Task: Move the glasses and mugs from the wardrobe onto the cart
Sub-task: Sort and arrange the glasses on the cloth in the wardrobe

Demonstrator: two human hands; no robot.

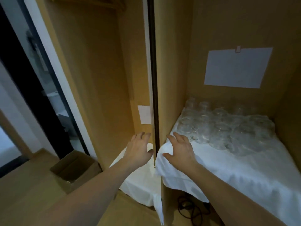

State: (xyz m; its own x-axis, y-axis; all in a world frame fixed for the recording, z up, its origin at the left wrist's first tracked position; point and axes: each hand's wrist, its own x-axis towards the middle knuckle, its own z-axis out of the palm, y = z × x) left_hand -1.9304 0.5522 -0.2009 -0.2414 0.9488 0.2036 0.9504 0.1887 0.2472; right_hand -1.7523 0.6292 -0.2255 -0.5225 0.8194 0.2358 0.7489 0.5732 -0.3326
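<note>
Several clear glasses [226, 126] stand packed together at the back of the right wardrobe compartment, on a shelf covered by a white cloth [236, 170]. My right hand [180, 150] reaches in with fingers spread, over the cloth's front left corner, a short way in front of the nearest glasses. My left hand [138, 150] is spread open in the left compartment, next to the upright wooden divider [156, 111], above another white cloth [140, 181]. Neither hand holds anything. No mugs or cart are in view.
The wooden divider stands between my two hands. White paper sheets [237, 68] are taped to the wardrobe's back walls. An open cardboard box [75, 168] sits on the floor at the left. A black cable [190, 209] lies under the right shelf. A dark doorway [19, 75] is at far left.
</note>
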